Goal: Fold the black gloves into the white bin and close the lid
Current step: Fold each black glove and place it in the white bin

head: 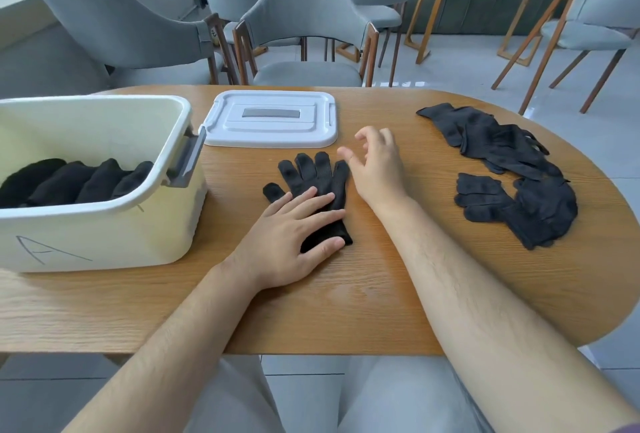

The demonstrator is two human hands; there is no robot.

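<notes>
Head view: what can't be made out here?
All in the head view.
white bin: left end cut off by the frame edge; its near wall hides the lower part of the folded gloves, so no count.
flat glove: palm covered by the left hand.
glove pile: overlapping, number unclear.
right hand: whether it touches the flat glove is unclear.

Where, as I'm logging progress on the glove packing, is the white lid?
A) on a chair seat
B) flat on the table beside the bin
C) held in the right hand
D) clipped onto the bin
B: the white lid lies flat on the table, next to the open white bin.
</notes>
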